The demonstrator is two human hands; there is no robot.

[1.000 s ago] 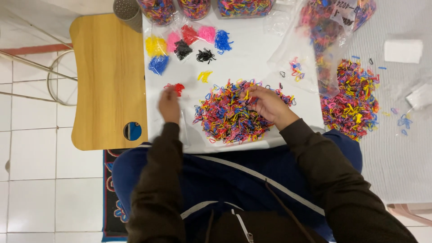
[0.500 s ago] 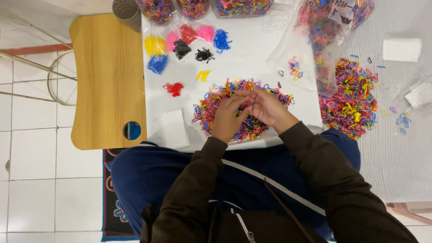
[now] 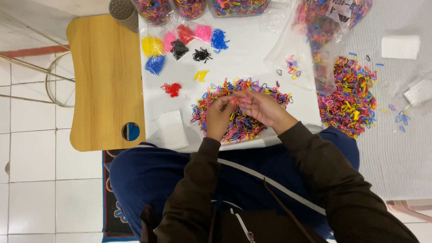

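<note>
Both hands are down over the mixed pile of coloured elastic bands (image 3: 240,112), which sits on the white sheet (image 3: 252,49) right in front of the person. The left hand (image 3: 219,116) has its fingers curled in, tips pinched close on a few bands at the top of the heap. The right hand (image 3: 263,108) meets it there, fingers bent and nearly closed, nipping what looks like a pink or red band between the two hands; which hand truly has it is hard to tell. Just left of the pile lies a small red cluster (image 3: 172,89), with a small yellow cluster (image 3: 201,75) above it. Further up the sheet, sorted little heaps in yellow (image 3: 152,46), blue (image 3: 155,64), black (image 3: 179,48), red (image 3: 185,33) and pink (image 3: 203,33) sit close together. A second multicoloured heap (image 3: 348,96) spreads on the grey cloth well off to the right. The wooden lap table (image 3: 101,81) carries the sheet's left edge
</note>
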